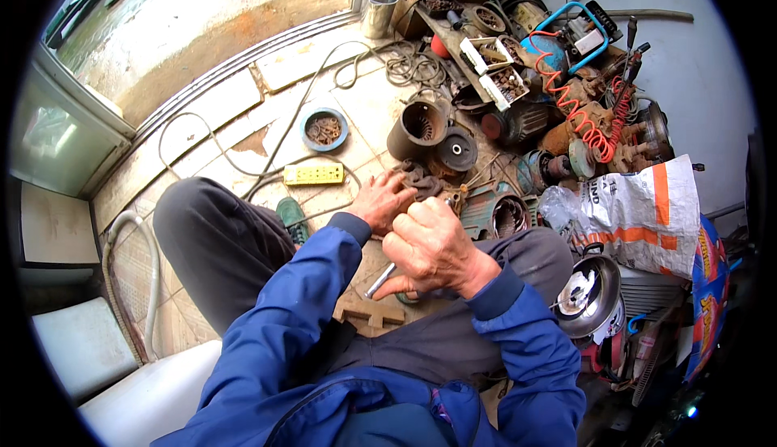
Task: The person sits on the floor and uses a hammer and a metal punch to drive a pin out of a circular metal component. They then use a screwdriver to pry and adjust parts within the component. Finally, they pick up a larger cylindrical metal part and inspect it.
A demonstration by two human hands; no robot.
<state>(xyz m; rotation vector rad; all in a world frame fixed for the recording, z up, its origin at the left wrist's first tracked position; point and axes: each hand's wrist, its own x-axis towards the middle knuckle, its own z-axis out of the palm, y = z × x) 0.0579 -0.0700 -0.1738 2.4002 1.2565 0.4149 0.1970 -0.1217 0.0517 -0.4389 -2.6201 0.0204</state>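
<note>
My right hand (433,244) is closed round a slim silver metal bar (380,283), perhaps a wrench handle. One end sticks out below the fist, while its far end is mostly hidden behind my knuckles. Just to the left, my left hand (380,202) lies palm down with fingers stretched forward, beside a dark rag (422,180). What lies under its palm is hidden. Right of my fist sits a green motor housing (506,216) with copper windings showing inside. Beyond my hands stand a brown cylindrical motor shell (417,129) and a dark round end cover (457,150).
A yellow power strip (314,174) and a blue-rimmed bowl of small metal parts (324,129) lie on the tiled floor, with loose cables round them. A wooden block (368,314) is between my legs. Motors, a red coiled hose (595,143), a pan (603,285) and a white sack (639,212) crowd the right.
</note>
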